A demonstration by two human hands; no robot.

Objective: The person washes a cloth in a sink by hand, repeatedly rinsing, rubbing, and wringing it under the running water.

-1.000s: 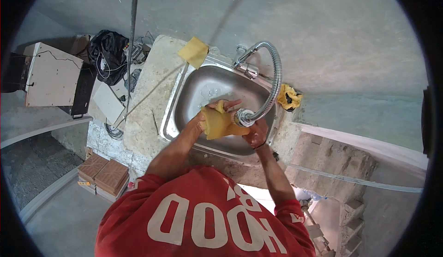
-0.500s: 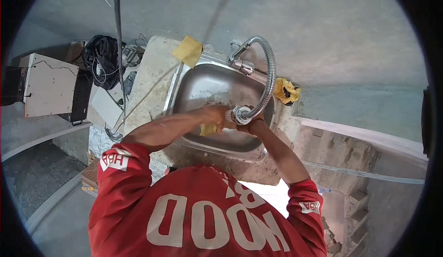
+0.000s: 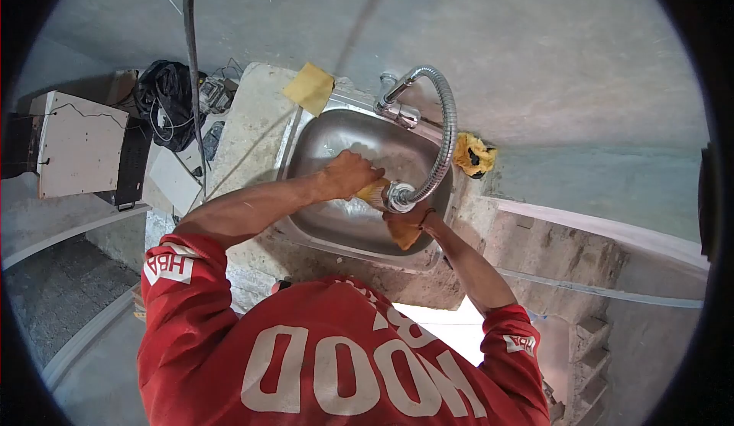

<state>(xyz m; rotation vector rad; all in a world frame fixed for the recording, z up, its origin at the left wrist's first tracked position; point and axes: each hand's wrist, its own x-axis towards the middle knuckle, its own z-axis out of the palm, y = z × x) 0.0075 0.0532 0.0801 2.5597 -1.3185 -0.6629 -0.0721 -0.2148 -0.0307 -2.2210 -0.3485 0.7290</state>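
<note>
A steel sink (image 3: 310,147) lies below me, with a chrome faucet (image 3: 397,111) at its back edge. Its coiled flexible spout (image 3: 448,124) arches forward to a spray head (image 3: 401,197) over the basin. My left hand (image 3: 344,174) is closed left of the spray head, its fingers curled against a wet yellow cloth (image 3: 373,192). Just under the head, my right hand (image 3: 410,218) is closed on part of yellow cloth that hangs down toward the basin's front. The spray head partly hides the cloth and my right fingers.
A yellow sponge cloth (image 3: 310,89) lies at the sink's back left corner. A crumpled yellow and black cloth (image 3: 474,155) sits to the right. A dark cable (image 3: 191,59) hangs at left, near a black bag (image 3: 164,101) and a white box (image 3: 82,145).
My left hand has moved up and back from beside the spray head. The yellow cloth that hung below my left hand now shows below my right hand.
</note>
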